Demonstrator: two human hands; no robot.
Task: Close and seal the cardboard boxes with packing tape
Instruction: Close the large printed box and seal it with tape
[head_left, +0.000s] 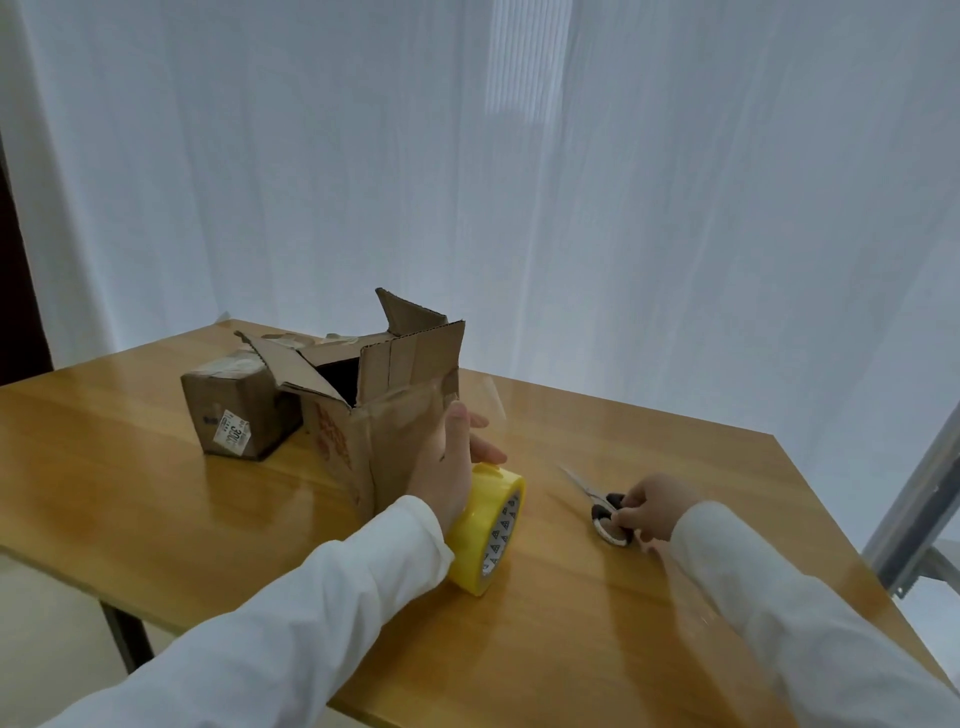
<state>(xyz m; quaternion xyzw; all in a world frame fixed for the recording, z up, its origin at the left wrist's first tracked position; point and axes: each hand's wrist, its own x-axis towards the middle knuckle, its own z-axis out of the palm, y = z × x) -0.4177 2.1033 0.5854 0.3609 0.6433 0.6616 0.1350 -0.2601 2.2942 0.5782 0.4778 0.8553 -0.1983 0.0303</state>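
A: Backdrop?
B: White curtain (571, 182) across the whole back, daylight through it, brighter strip upper right.
A: Furniture?
B: Glossy wooden table (597, 623), dark leg (127, 642) lower left. Metal frame (914, 525) at right edge.
A: Floor?
B: Pale floor (47, 623). Dark strip (15, 291) far left.

You are working at a glossy honey-coloured wooden table (218, 519) set before white curtains. On it stand a worn brown cardboard box with its top flaps up (363, 415) and, just beside it on the left, a smaller taped-up brown cardboard box bearing a white label (228, 410). Near the front lie a yellow roll of packing tape (491, 530) on its edge and black-handled scissors (605, 512).
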